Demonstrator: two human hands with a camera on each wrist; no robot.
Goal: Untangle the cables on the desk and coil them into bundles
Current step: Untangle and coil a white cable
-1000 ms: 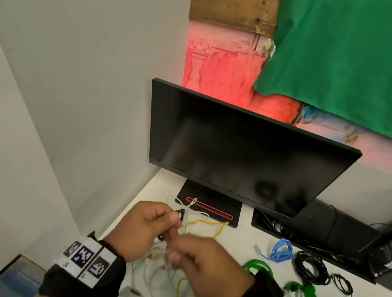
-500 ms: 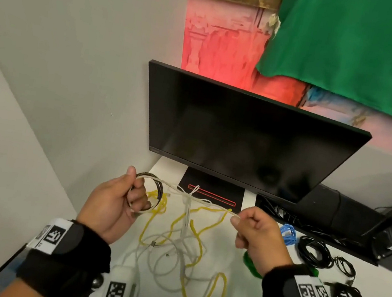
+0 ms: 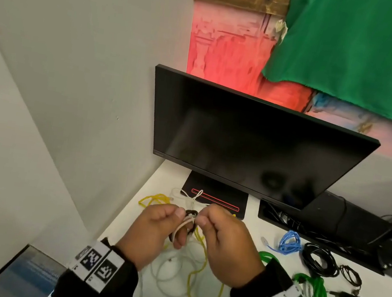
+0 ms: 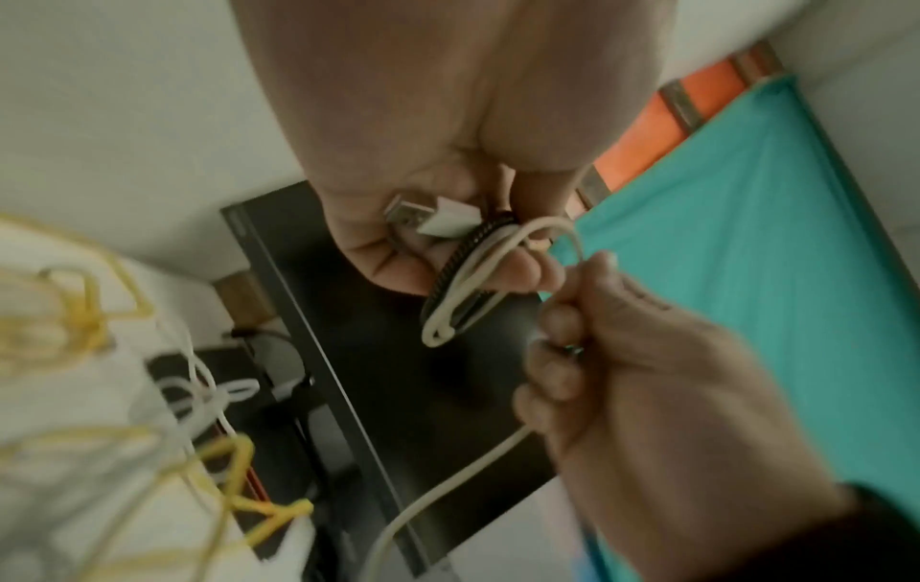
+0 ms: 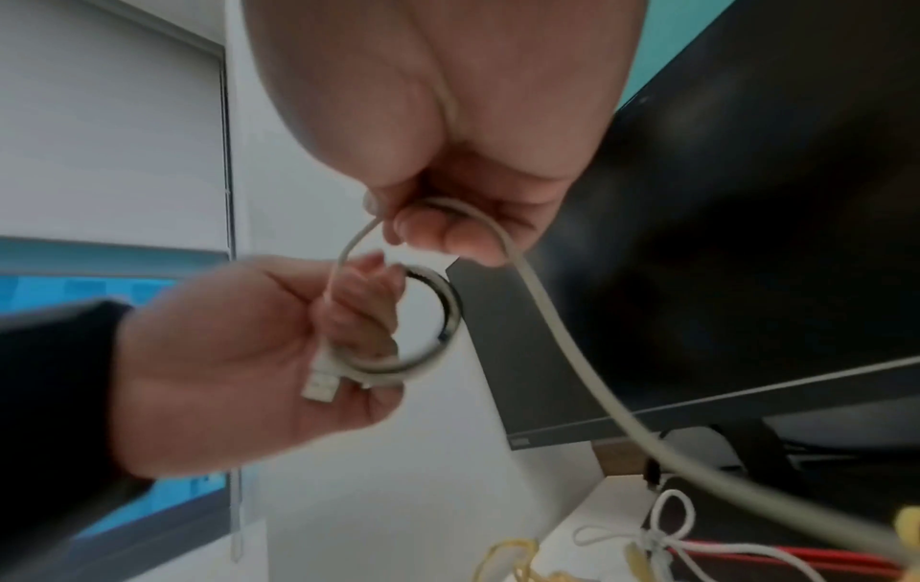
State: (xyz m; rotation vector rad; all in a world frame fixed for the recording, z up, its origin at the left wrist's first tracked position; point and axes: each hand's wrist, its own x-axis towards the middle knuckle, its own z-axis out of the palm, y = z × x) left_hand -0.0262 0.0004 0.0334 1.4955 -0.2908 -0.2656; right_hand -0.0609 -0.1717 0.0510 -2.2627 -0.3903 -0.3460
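A small coil (image 3: 189, 219) of beige cable, with a dark braided turn in it, hangs from my left hand (image 3: 171, 221) above the desk. The left wrist view shows that coil (image 4: 468, 283) and its USB plug (image 4: 428, 214) held under my curled fingers. My right hand (image 3: 204, 222) is right beside the coil and pinches the same beige cable (image 5: 572, 342), which trails down to the desk. Below my hands a yellow cable (image 3: 196, 275) and a white cable (image 3: 166, 273) lie tangled together.
A black monitor (image 3: 241, 142) on its base (image 3: 215, 197) stands behind the tangle, with the wall close on the left. To the right lie a blue bundle (image 3: 289, 241), a green bundle (image 3: 316, 291) and black bundles (image 3: 318, 258).
Half a second ago my hands were apart with the beige cable stretched between them. My right hand has since come back to the left one, and the coil sits lower.
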